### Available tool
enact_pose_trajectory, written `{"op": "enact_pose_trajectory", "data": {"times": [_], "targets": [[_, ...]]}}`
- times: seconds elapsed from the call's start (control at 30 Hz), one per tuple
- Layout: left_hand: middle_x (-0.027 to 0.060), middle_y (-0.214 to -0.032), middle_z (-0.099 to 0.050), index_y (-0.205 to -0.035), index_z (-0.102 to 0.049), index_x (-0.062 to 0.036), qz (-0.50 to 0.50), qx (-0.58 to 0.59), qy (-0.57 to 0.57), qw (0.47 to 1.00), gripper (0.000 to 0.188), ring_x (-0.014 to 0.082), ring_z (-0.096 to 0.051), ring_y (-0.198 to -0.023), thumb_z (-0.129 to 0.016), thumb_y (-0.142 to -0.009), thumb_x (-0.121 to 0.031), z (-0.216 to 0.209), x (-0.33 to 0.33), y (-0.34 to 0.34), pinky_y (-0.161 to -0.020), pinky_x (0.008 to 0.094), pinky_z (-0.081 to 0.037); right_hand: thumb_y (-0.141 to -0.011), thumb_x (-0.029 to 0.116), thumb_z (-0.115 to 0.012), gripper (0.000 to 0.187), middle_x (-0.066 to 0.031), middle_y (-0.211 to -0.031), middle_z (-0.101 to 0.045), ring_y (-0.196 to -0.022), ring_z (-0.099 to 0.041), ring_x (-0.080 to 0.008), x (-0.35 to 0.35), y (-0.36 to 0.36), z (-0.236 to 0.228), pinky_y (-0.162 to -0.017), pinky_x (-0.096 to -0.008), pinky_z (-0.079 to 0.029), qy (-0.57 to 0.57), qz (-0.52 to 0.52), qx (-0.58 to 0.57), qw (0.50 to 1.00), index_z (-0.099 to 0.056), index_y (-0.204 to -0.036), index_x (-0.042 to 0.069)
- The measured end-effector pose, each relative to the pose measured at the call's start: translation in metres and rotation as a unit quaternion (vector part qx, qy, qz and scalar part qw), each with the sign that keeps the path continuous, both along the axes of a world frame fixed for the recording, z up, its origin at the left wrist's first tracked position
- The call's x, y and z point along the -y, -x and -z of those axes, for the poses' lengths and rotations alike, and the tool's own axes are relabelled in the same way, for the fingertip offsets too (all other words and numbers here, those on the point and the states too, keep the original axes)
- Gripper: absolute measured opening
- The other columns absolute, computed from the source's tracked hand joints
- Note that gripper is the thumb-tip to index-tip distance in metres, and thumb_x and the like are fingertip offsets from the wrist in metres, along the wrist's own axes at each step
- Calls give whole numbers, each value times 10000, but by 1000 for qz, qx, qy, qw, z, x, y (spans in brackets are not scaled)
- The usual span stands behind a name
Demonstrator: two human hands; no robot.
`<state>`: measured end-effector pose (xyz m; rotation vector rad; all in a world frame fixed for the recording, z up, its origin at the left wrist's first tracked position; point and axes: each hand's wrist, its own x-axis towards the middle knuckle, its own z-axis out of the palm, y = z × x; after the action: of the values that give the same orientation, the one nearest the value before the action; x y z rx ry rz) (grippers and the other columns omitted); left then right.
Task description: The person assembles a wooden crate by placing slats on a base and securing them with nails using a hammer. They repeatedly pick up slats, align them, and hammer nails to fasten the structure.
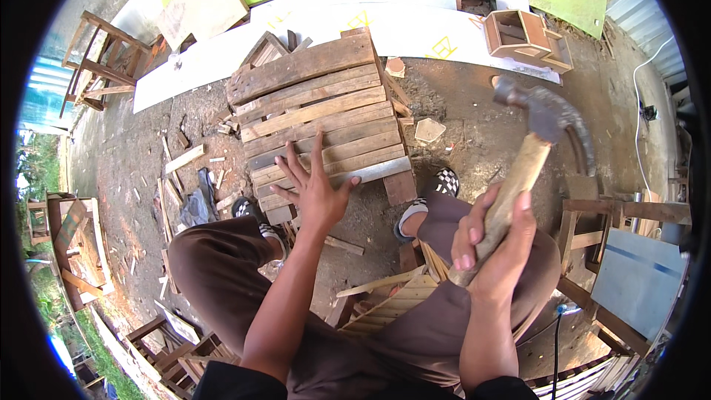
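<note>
In front of my knees stands a low wooden structure topped with parallel slats [318,111]. My left hand [315,189] lies over its near slats with fingers spread and nothing held. The thumb reaches toward a pale, whitish slat [378,171] along the near edge. My right hand [496,241] is wrapped round the wooden handle of a claw hammer [529,148]. The hammer is raised above my right knee, apart from the slats, its dark metal head up and the claw toward the right.
Wood scraps [185,158] and a grey plastic bag [196,204] litter the floor at the left. A white panel [296,22] stretches across the back, with a small wooden box [518,33] at its right end. A blue-topped wooden table [638,281] stands at the right.
</note>
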<state>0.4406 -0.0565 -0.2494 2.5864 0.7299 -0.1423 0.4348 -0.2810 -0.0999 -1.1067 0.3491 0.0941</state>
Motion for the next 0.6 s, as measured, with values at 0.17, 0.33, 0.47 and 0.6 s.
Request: {"op": "enact_pose_trajectory", "data": {"times": [0.17, 0.33, 0.47, 0.6], "targets": [[203, -1743, 98, -1674, -156, -411, 2, -43, 24, 999, 1125, 548, 141, -1572, -891, -822, -421, -6, -2, -3, -1111, 848, 41, -1131, 521, -382, 552, -69, -638, -488, -384, -442, -137, -2, 14, 51, -351, -283, -347, 121, -96, -52, 987, -508, -1015, -4], [219, -1742, 141, -1681, -140, -395, 12, -39, 35, 999, 1133, 561, 176, -1561, -885, -827, -378, -5, -3, -1, -1095, 858, 52, -1142, 468, -379, 535, -52, -631, -505, -424, -493, -107, -4, 39, 106, -379, -256, -385, 210, -149, -44, 965, -530, -982, -19], [225, -1741, 155, -1682, -141, -380, 11, -41, 39, 998, 1136, 567, 200, -1553, -885, -823, -381, -3, -5, -2, -1083, 863, 65, -1135, 319, -459, 391, -89, -702, -610, -491, -572, -144, 2, 50, 132, -471, -321, -457, 333, -176, 29, 926, -576, -1033, -40], [230, -1739, 160, -1681, -143, -380, 9, -35, 48, 998, 1131, 567, 205, -1551, -882, -826, -390, -3, -4, -1, -1082, 856, 84, -1103, 208, -513, 268, -156, -769, -692, -598, -688, -291, 2, 43, 153, -589, -398, -525, 485, -192, 85, 849, -599, -1056, -42]]}}
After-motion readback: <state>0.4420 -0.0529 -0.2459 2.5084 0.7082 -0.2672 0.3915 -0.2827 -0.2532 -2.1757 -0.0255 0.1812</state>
